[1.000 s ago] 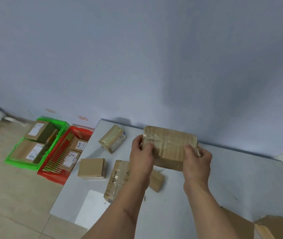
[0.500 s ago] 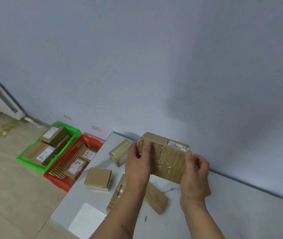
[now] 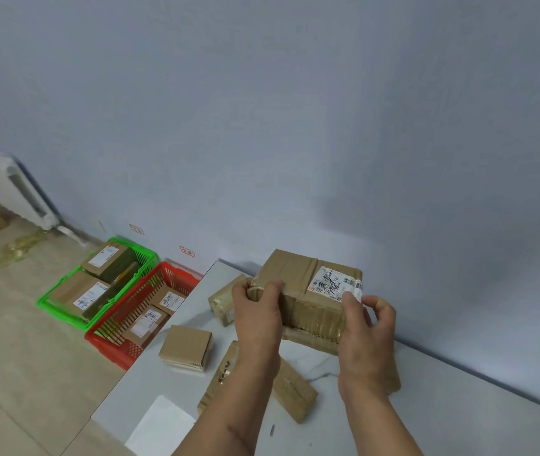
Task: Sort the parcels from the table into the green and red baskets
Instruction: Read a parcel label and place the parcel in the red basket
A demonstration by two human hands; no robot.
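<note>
A pale grey table fills the lower right, its far edge against a plain blue-grey wall. Nearest on it lies a white sheet, then a small dark bit beside the forearms. Farther in, a long taped parcel and a flat brown parcel lie partly under the arms, with a small square box to their left. Beyond that a taped carton sits near the table's far left corner.

On the beige tiled floor, just beside the table's left edge, stands the red basket holding two labelled parcels. Touching it on its far side is the green basket, with two larger labelled boxes inside (a third, darker package is wedged along its right side). Two small red-edged tags are stuck low on the wall behind the baskets, and a white radiator stands at far left.

Both hands hold a large taped cardboard parcel above the table, its white shipping label turned upward. The left hand grips the left end, fingers curled over the top edge. The right hand grips the right end, thumb pressed by the label, fingers bent round the side.
</note>
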